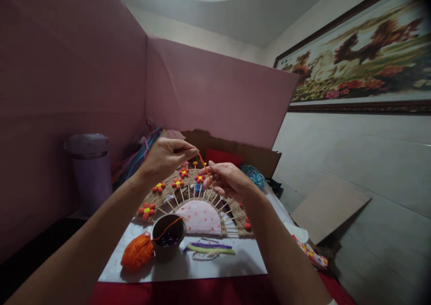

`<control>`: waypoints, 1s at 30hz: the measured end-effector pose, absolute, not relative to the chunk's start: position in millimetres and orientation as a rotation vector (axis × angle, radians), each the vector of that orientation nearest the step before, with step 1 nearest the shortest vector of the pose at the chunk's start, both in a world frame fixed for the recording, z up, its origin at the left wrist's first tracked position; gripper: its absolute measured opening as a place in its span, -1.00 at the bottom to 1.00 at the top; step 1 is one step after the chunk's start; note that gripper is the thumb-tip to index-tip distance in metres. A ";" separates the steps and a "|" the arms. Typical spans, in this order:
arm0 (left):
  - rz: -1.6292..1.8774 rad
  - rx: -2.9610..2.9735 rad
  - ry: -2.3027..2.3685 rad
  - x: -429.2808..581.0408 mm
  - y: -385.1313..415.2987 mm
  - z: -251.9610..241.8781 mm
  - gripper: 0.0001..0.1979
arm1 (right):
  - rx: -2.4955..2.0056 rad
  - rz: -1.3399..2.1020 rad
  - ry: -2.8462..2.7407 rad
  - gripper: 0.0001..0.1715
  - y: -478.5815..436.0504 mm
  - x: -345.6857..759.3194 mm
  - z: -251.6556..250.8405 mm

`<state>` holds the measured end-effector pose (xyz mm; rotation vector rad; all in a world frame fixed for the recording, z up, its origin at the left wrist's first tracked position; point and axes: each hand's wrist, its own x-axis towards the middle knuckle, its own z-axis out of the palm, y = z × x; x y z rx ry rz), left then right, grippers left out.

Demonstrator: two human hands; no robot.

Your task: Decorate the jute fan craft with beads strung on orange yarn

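My left hand (168,156) pinches the upper end of an orange yarn strand (203,163) between thumb and fingertips. The strand slants down to my right hand (230,178), whose thumb and fingers are bent around its lower part. Both hands are raised over a half-round craft piece (161,197) wrapped in twine, with thin sticks radiating from a pale dotted half-circle (198,217). Red and orange flowers (147,211) with yellow centres sit on the twine band. In front, an orange yarn ball (137,252) lies beside a cup (167,247), and a loose yarn end hangs across the cup's mouth.
Purple and yellow-green strips (210,248) lie on the white sheet (242,260) over a red cloth (182,292). A lilac tumbler (90,175) stands at left. Blue yarn (253,176) sits at the back right. Pink panels (215,94) enclose the left and back.
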<state>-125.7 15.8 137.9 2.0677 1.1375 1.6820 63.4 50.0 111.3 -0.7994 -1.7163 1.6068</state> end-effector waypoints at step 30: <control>1.523 2.160 1.120 -119.1 13.7 135.0 -0.73 | -0.754 0.873 -1.628 -0.80 44.5 53.7 112.6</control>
